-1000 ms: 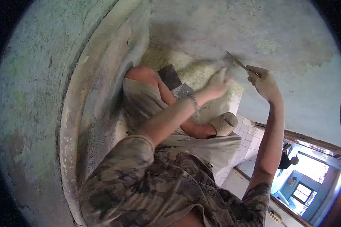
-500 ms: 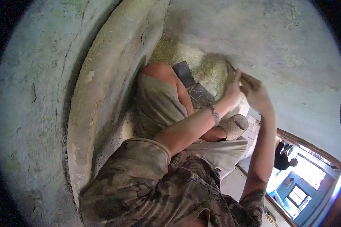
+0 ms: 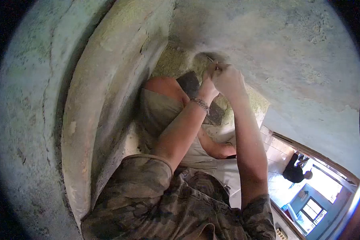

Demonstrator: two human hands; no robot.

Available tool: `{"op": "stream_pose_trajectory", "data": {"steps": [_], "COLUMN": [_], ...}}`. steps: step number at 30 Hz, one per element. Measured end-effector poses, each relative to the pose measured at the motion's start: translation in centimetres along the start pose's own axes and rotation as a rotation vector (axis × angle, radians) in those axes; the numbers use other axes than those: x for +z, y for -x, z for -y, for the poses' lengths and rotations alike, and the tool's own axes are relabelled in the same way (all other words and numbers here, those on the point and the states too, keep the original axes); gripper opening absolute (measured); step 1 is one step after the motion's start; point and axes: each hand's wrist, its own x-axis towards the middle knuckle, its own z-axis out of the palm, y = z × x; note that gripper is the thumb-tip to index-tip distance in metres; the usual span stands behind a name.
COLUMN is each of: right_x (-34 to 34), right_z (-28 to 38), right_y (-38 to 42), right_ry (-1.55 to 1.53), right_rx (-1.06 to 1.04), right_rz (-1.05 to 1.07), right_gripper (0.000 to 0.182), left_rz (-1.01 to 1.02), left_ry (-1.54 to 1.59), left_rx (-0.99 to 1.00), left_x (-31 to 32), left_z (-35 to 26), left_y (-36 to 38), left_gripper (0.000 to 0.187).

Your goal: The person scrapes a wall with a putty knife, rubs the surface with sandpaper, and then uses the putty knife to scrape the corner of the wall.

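Note:
My left hand (image 3: pixel 207 85), with a bracelet on the wrist, is closed close to the wall (image 3: pixel 284 52). Beside it, touching or nearly touching, my right hand (image 3: pixel 231 81) has its fingers curled together. A thin, light-coloured piece (image 3: pixel 210 59) sticks out past the fingertips toward a dark hollow (image 3: pixel 206 56) in the wall. The fingers hide most of whatever is held, and which hand grips it is not clear.
Dark flat pieces (image 3: pixel 189 83) lie below the hands, near a bent knee (image 3: pixel 162 85) and light shorts. A rough ledge (image 3: pixel 108 80) curves along the left. Through a doorway at the lower right is another person (image 3: pixel 294 173).
Both hands have moved left in the view, close to the dark hollow. The view has shifted, and the pale rounded shape beside the forearms has gone out of sight.

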Motion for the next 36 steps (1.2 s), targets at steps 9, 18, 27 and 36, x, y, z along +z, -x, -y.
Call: {"op": "stream_pose_trajectory", "data": {"steps": [9,18,27,36], "right_x": [2.6,2.7,2.5,2.0], "right_z": [1.3,2.5,3.3,2.4], "right_y": [1.3,1.5,1.6,1.1], "right_ry": [-0.079,-0.096,-0.211,-0.249], "right_rx": [-0.019,0.048,0.131,0.094], "right_rz": [-0.062,-0.083,-0.042,-0.015], "right_gripper": [0.028,0.031,0.035,0.034], "left_rz": [-0.160,-0.162,-0.159,-0.133], "left_ry": [-0.255,-0.368,-0.445,-0.575], "left_rx": [0.061,0.120,0.163,0.219], "left_x": [-0.1,-1.5,-1.7,-1.5], "left_z": [-2.6,-3.2,-3.6,-3.1], "left_y": [1.7,1.1,0.7,0.7], "left_gripper": [0.021,0.021,0.020,0.020]}}
